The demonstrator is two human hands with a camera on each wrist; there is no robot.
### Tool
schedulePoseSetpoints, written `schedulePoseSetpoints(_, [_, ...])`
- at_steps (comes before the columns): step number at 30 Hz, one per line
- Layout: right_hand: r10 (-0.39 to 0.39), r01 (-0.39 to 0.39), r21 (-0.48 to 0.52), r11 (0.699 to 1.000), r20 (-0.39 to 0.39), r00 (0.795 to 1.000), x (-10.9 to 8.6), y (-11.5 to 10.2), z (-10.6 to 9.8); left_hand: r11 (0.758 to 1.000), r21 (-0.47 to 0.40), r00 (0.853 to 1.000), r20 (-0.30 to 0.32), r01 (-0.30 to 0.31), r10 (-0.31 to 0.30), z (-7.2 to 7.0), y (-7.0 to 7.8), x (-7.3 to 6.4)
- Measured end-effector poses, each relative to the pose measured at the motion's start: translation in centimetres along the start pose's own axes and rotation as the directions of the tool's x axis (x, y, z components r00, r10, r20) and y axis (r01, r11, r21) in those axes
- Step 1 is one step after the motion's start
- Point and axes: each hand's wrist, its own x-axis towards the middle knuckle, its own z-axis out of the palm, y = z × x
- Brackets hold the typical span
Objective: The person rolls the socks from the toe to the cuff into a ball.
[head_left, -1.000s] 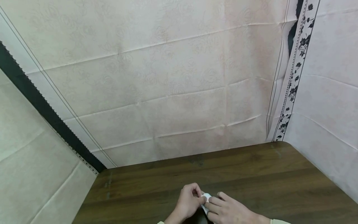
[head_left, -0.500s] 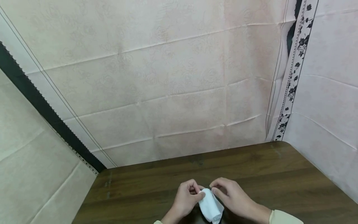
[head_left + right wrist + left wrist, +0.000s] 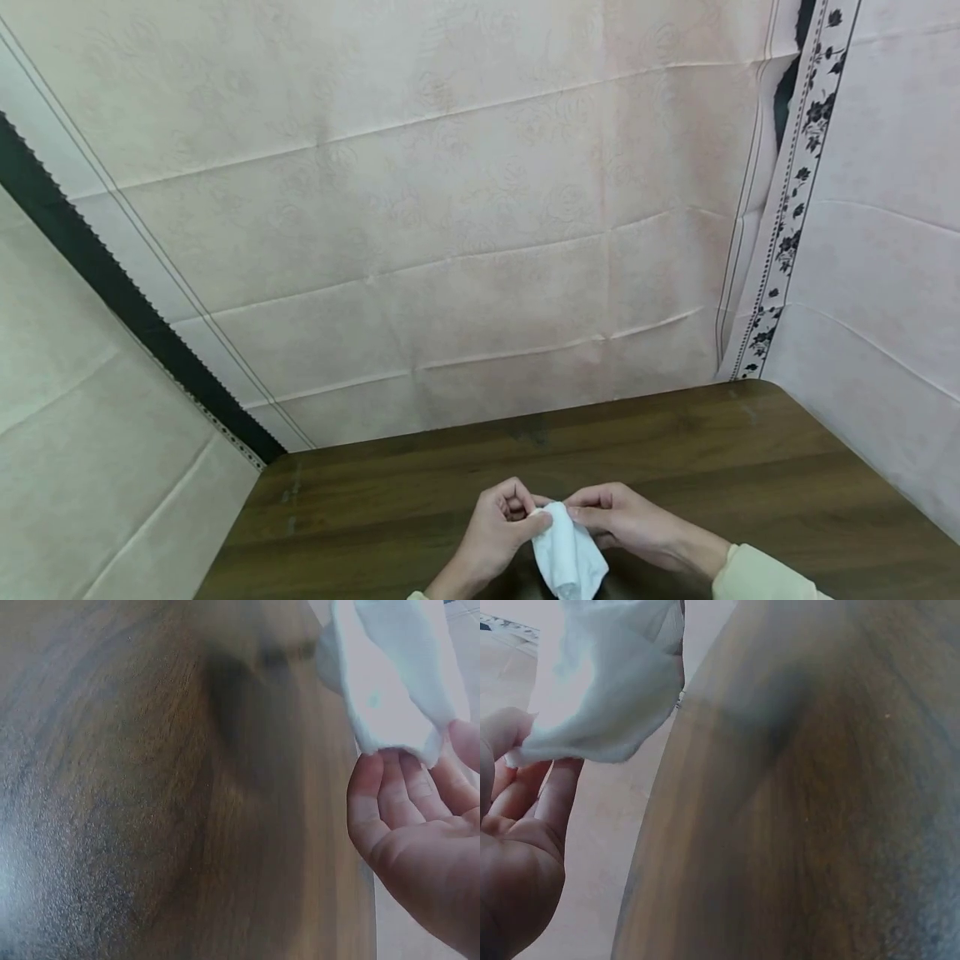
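Head view: one soft white fabric piece (image 3: 564,554), a tube-like fold down its middle, hangs between two hands, left hand (image 3: 495,535) and right hand (image 3: 637,527) each pinching its edge between thumb and fingers, above one brown wood-grained tabletop (image 3: 360,508); only this view shows the pale cloth sleeve (image 3: 761,575) behind the right hand, only the wrist views the palms

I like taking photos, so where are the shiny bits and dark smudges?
Left wrist view: glare on the white cloth, blurry dark patch on the brown table; right wrist view: shine at the picture's left edge, another dark patch on the table; head view: softer light, dark area beside the cloth.
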Motion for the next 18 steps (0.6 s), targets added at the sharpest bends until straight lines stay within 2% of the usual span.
schedulePoseSetpoints(13, [-0.01,0.011,0.01,1.0,-0.084,0.996,0.4,0.5,0.2,0.998,0.068,0.994,-0.112,-0.007,0.014,1.0,-0.9,0.2])
schedulePoseSetpoints(18, [0.008,-0.007,0.009,1.0,-0.121,0.993,0.6,0.4,0.4,0.994,0.11,0.985,-0.174,0.026,-0.006,1.2,-0.9,0.3])
